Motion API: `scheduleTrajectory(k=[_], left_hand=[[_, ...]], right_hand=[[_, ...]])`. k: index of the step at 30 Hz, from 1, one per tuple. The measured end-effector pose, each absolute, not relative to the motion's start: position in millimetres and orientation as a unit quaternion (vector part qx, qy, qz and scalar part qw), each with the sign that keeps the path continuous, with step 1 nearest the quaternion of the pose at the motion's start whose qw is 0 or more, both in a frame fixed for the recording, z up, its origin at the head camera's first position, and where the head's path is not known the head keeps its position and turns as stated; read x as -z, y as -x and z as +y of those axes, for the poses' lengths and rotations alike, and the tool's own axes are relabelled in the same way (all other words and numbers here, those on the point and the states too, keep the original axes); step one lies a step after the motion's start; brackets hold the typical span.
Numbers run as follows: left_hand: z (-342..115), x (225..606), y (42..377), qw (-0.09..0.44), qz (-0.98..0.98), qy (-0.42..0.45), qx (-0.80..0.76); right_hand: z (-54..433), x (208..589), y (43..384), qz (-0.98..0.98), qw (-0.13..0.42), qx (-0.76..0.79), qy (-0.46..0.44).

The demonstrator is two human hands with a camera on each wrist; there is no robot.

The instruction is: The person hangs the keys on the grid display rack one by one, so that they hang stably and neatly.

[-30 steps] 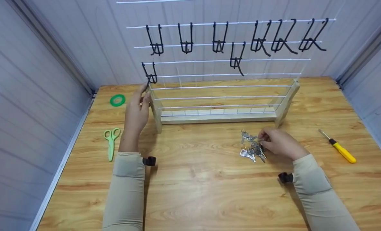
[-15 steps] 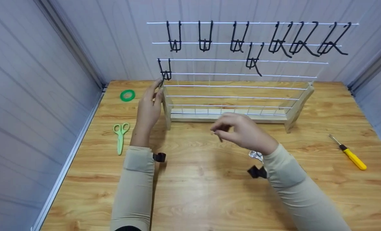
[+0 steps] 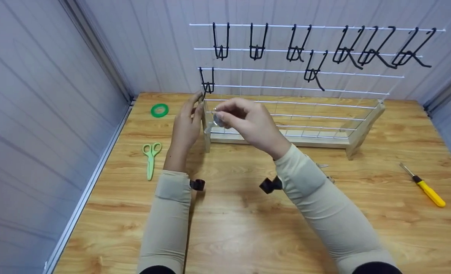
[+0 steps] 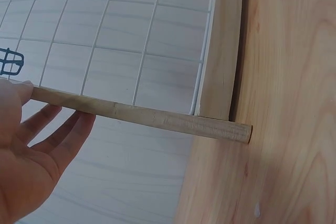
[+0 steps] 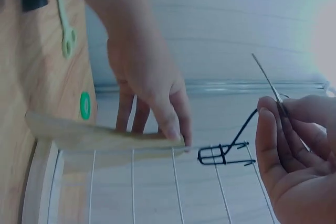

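Note:
My left hand [image 3: 187, 123] holds the left wooden post [image 4: 157, 120] of a white wire grid rack [image 3: 282, 141]. In the left wrist view, its thumb and fingers lie on opposite sides of the post. My right hand [image 3: 254, 121] pinches a silver key [image 5: 269, 81], seen nearly edge-on in the right wrist view. That hand is in front of the rack's left end, close to a black wire hook [image 5: 212, 156] hung there. The hook's prong reaches toward the right fingertips; whether key and hook touch, I cannot tell. Other keys [image 3: 323, 166] lie partly hidden behind the right forearm.
Several more black hooks [image 3: 256, 52] hang along the grid's upper wires. On the left of the wooden table [image 3: 229, 228] lie green tape [image 3: 159, 110] and light green scissors [image 3: 150, 160]. A yellow-handled screwdriver [image 3: 429, 192] lies at the right. Panelled walls enclose the table.
My right hand has lifted a key from the pile and carried it left and up to the rack's left end. My left hand stays on the post. The head view has shifted.

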State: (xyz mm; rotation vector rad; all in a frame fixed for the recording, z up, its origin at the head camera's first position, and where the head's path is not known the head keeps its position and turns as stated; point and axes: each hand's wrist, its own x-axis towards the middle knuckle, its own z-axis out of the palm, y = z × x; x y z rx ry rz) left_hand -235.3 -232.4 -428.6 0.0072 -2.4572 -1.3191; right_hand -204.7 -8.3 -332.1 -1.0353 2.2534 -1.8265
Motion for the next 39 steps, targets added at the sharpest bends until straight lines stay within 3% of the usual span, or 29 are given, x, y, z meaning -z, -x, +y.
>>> scheduleTrajectory(k=[17,26,32,39], left_hand=[[-225,428,239,0.173,-0.870,0.001,0.462],[-229,430,239,0.184,-0.863,0.007,0.470],[-233,430,237,0.189,-0.865,0.003,0.464],[-234,429,236,0.180,-0.861,0.005,0.475]], right_hand=[[-35,338,230,0.702,0.069,0.658,0.264],[-28,349,241,0.770,0.068,0.587,0.241],[8,366,246,0.810,0.081,0.545,0.199],[99,386,247,0.860,0.085,0.484,0.134]])
